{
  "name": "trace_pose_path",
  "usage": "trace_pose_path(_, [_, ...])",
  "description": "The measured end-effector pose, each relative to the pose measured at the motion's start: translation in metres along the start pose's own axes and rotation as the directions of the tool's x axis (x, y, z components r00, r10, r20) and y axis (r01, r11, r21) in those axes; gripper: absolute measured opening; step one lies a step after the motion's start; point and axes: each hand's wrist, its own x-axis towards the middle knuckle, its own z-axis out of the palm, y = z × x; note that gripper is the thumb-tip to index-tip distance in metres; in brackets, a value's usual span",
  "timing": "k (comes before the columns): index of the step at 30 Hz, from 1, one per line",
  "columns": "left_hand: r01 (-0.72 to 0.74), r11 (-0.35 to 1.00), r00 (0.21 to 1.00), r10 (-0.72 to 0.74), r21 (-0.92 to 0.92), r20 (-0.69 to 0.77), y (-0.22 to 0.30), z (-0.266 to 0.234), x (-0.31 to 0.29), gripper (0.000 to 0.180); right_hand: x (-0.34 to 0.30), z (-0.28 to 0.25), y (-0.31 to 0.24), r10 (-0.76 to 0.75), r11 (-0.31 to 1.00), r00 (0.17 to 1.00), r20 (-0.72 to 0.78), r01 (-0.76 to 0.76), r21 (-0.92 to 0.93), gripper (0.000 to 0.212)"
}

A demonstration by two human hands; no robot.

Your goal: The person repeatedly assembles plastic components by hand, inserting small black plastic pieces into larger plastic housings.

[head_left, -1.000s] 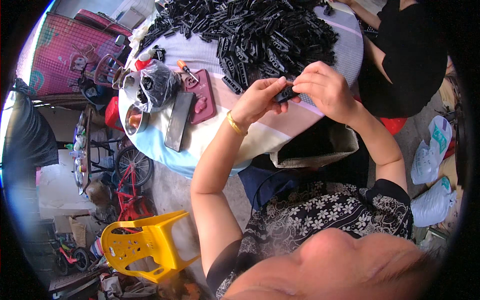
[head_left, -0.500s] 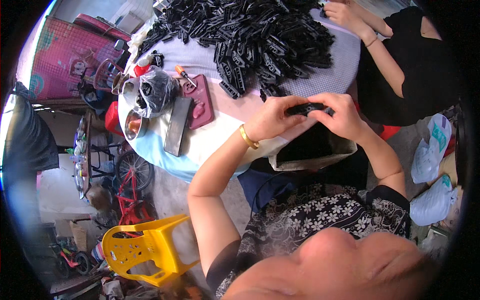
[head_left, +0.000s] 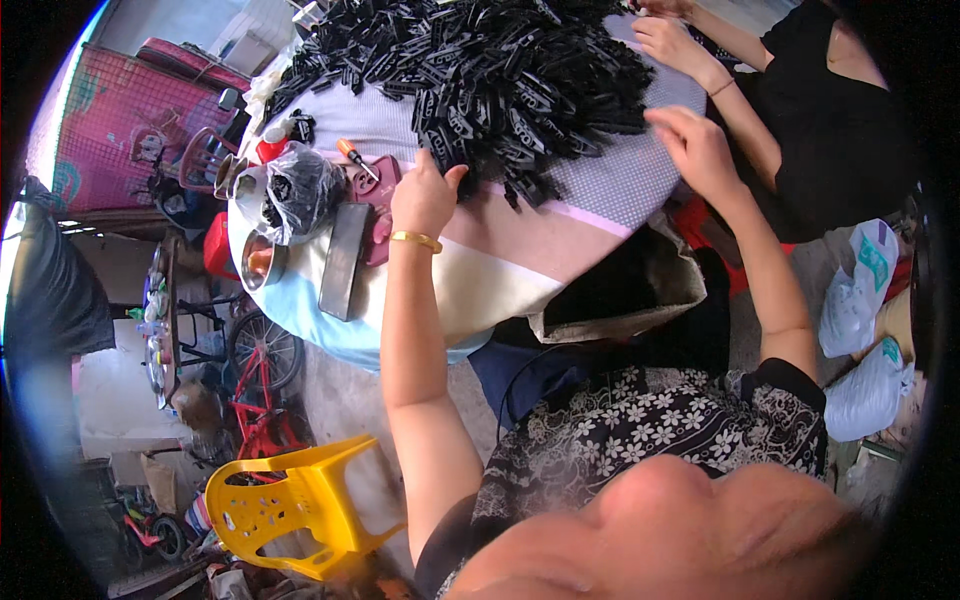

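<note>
A big heap of black plastic pieces [head_left: 500, 90] covers the far part of the cloth-covered table. My left hand [head_left: 424, 203], with a gold bangle at the wrist, reaches to the heap's near left edge. Its thumb stands apart from the forefinger and no piece shows in it. Off the heap's right side, above the table's edge, my right hand [head_left: 697, 150] has its fingers loosely bent and apart, with nothing visible in them. Beside my left hand lie a dark red tray [head_left: 382, 222], an orange-handled screwdriver [head_left: 357, 160] and a dark phone-like slab [head_left: 345, 262].
An open sack [head_left: 610, 325] with dark contents hangs below the table's near edge. At the right sits a co-worker in black [head_left: 820, 150], hands at the heap. A clear bag [head_left: 300, 190] and a metal bowl [head_left: 262, 262] stand left. A yellow chair [head_left: 300, 505] is lower left.
Both hands were together on a black plastic piece above the sack. They have parted: the left moved left to the heap, the right up and right. That piece is out of my hands.
</note>
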Motion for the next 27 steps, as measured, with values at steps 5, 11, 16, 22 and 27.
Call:
trace_pose_path(5, [-0.143,0.969,0.989,0.134,-0.203,-0.059,0.0,-0.008,-0.001,0.053,0.024,0.014,0.041,0.016,0.991,0.978,0.21,0.012,-0.134,0.021])
trace_pose_path(11, [-0.128,0.704,0.99,0.051,-0.699,-0.13,0.005,-0.018,-0.002,0.045,0.025,0.02,0.033,0.044,0.99,0.983,0.176,-0.019,-0.14,0.015])
trace_pose_path(16, [0.188,-0.139,0.937,0.323,-0.972,0.135,0.04,-0.014,-0.016,0.035,0.034,0.015,0.029,0.069,0.993,0.965,0.255,-0.043,-0.108,0.014])
trace_pose_path(22, [0.392,-0.211,0.831,0.498,-0.895,0.247,0.055,0.014,-0.023,0.031,0.033,0.01,0.023,0.022,0.998,0.985,0.173,-0.011,-0.067,0.016])
trace_pose_path(27, [0.394,-0.17,0.828,0.492,-0.903,0.269,0.062,0.012,-0.029,0.033,0.028,0.006,-0.02,-0.163,0.983,0.984,-0.076,0.169,0.074,0.014])
